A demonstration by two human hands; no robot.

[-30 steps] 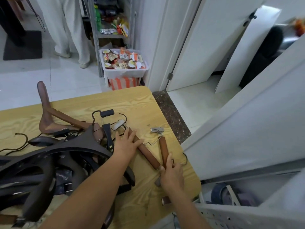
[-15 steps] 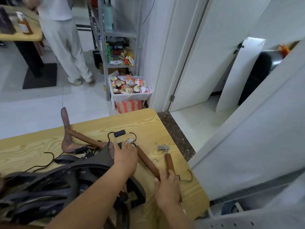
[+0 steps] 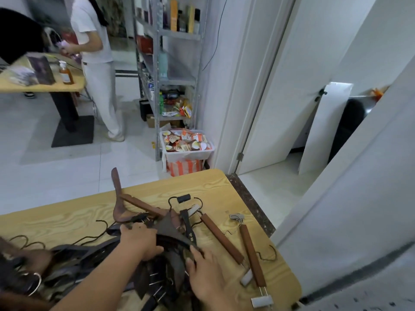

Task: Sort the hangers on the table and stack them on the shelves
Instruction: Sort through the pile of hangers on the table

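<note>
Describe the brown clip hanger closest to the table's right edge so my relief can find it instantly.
On the table, look right of the dark pile, where two brown clip hangers lie side by side. You want the outer hanger, nearer the table's right edge than the inner hanger. Its wire hook curls toward that edge, and its near clip lies by the front corner.

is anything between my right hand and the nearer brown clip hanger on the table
Nothing visible does: the right hand touches the edge of the dark hanger pile, and only bare table separates it from the nearer brown clip hanger on its right.
</note>
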